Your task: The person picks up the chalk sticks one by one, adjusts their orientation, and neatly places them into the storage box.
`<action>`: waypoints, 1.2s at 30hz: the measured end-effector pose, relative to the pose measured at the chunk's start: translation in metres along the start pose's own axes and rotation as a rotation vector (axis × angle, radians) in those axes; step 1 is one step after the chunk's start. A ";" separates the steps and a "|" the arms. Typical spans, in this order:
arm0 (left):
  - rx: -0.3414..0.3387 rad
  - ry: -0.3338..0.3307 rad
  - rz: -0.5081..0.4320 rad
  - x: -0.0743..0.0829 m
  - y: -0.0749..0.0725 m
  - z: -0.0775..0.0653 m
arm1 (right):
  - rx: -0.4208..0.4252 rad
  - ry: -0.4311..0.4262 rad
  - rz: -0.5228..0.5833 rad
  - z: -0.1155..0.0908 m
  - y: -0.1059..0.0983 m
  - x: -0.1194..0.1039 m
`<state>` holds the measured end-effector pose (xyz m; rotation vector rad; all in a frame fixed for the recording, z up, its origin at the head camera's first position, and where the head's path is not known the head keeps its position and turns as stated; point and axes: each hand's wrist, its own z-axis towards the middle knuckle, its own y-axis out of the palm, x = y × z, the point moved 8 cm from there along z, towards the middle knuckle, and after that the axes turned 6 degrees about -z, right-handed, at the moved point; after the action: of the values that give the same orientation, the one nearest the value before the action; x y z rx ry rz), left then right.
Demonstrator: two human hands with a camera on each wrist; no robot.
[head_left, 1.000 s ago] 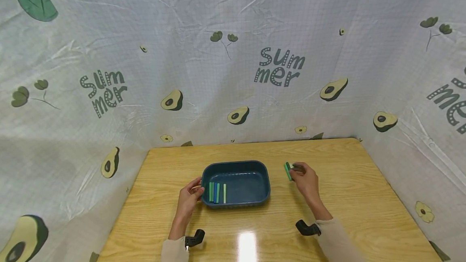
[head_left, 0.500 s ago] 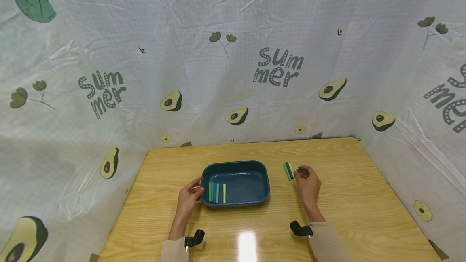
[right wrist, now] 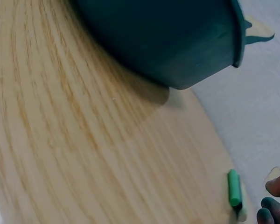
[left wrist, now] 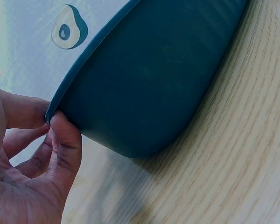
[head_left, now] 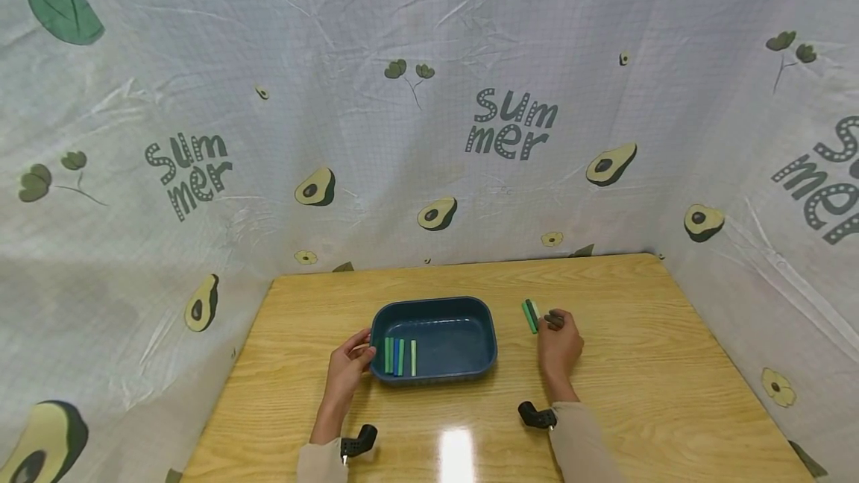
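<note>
My left hand (head_left: 349,366) pinches the rim of a dark blue plastic tray (head_left: 456,374) between thumb and fingers at its left end. Inside the tray, several chalk sticks (head_left: 396,356) in greens, blue and pale yellow-green lie side by side near the left wall. On the table right of the tray lie a green chalk stick (head_left: 529,317), a dark one and a pale one, close together. Just right of them is my right hand (head_left: 560,341), its fingers loosely bent. The right wrist view shows only its dark-looking fingertips (right wrist: 273,211) and thumb, apart, with no chalk visible between them.
The wooden table (head_left: 644,364) extends around the tray. A white printed sheet (head_left: 376,229) hangs behind the table and along both sides. Each wrist wears a black camera (head_left: 537,416).
My right hand has drawn back from the chalk sticks on the table, moving right and then slightly toward me. My left hand keeps its hold on the tray.
</note>
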<state>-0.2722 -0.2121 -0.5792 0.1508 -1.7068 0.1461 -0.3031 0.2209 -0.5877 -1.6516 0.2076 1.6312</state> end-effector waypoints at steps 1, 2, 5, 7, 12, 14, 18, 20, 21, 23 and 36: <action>0.000 0.000 -0.001 0.000 0.000 0.000 | 0.002 0.007 -0.002 0.000 0.001 0.001; -0.001 0.001 0.003 0.000 0.000 0.000 | 0.003 0.012 -0.006 0.000 0.002 0.002; 0.000 0.000 0.004 0.001 0.001 0.000 | 0.003 0.022 -0.012 0.001 0.005 0.005; 0.000 -0.001 0.002 0.000 0.001 0.000 | 0.002 0.030 -0.007 0.002 0.006 0.006; -0.003 -0.002 -0.004 -0.001 0.001 0.000 | 0.013 0.036 -0.024 0.002 0.009 0.010; -0.005 -0.003 -0.006 -0.001 0.001 0.000 | 0.020 0.038 -0.039 0.003 0.010 0.012; -0.003 -0.004 0.001 -0.001 0.001 0.001 | 0.035 0.026 -0.068 0.003 0.012 0.011; 0.000 -0.008 0.005 -0.001 0.000 0.001 | 0.035 0.020 -0.080 0.002 0.013 0.010; 0.002 -0.005 0.008 -0.001 0.000 0.001 | 0.035 0.015 -0.086 0.002 0.014 0.009; 0.003 -0.004 0.009 0.000 0.000 0.001 | 0.031 0.013 -0.100 0.002 0.014 0.008; 0.006 -0.001 -0.002 -0.001 -0.001 0.001 | 0.009 0.007 -0.127 -0.001 0.016 0.004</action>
<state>-0.2724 -0.2128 -0.5802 0.1567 -1.7070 0.1499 -0.3115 0.2113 -0.5980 -1.6306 0.1106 1.5277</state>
